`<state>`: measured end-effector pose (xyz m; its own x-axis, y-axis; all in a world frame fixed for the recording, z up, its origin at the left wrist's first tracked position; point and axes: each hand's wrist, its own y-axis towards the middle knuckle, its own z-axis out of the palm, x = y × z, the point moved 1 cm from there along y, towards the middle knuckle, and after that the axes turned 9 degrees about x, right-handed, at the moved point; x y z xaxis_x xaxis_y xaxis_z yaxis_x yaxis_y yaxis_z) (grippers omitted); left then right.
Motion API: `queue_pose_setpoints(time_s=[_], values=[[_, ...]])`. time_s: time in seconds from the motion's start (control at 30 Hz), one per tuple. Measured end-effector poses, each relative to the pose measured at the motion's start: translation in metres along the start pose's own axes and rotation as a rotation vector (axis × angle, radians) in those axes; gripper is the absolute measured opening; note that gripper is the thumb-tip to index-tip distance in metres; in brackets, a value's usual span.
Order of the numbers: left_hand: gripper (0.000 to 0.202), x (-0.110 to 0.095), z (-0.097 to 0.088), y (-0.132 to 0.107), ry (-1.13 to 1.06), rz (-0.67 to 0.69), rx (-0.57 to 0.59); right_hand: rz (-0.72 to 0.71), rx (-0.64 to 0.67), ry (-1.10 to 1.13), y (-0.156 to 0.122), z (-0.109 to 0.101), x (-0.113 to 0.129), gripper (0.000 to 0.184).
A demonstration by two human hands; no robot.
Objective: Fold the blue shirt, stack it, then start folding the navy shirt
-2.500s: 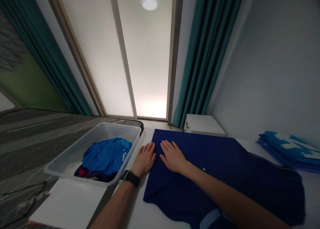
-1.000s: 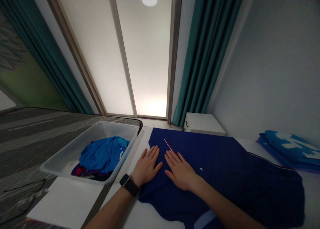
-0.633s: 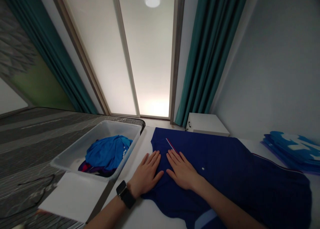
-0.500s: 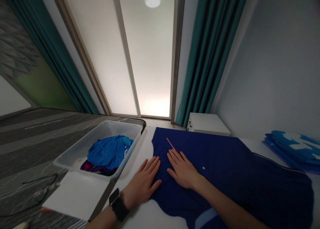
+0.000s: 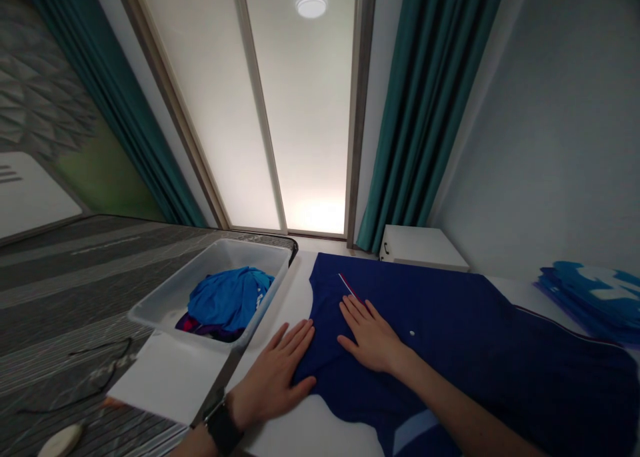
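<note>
A dark blue shirt (image 5: pixel 465 330) lies spread flat on a white table (image 5: pixel 320 434), with a red-and-white stripe near its far left part and a light blue band close to me. My right hand (image 5: pixel 370 334) rests flat on the shirt just below the stripe, fingers stretched out. At the shirt's left edge lies my left hand (image 5: pixel 277 374), its fingers extended and partly over the cloth, the wrist wearing a black watch (image 5: pixel 223 422). Neither hand grips anything.
Left of the table, a clear plastic bin (image 5: pixel 165 280) holds a bright blue garment (image 5: pixel 230 297) and darker clothes. Folded blue clothes (image 5: pixel 590 300) are stacked at the right. A white cabinet (image 5: pixel 425 244) stands behind the table. A white flat panel (image 5: pixel 170 377) sits before the bin.
My left hand has slid slightly left and toward me, off more of the shirt. My right hand stays on the cloth. The view has shifted a little left.
</note>
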<state>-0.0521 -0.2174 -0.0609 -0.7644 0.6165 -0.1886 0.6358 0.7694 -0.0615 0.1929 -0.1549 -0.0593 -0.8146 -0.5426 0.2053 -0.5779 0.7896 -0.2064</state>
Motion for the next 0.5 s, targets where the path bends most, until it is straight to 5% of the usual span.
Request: queue_pose_setpoints(time_s=[0.5], values=[[0.081,0.006,-0.01,0.0,0.036,0.058,0.017,-0.058,-0.049,0.009,-0.003,-0.003,0.003,0.072]])
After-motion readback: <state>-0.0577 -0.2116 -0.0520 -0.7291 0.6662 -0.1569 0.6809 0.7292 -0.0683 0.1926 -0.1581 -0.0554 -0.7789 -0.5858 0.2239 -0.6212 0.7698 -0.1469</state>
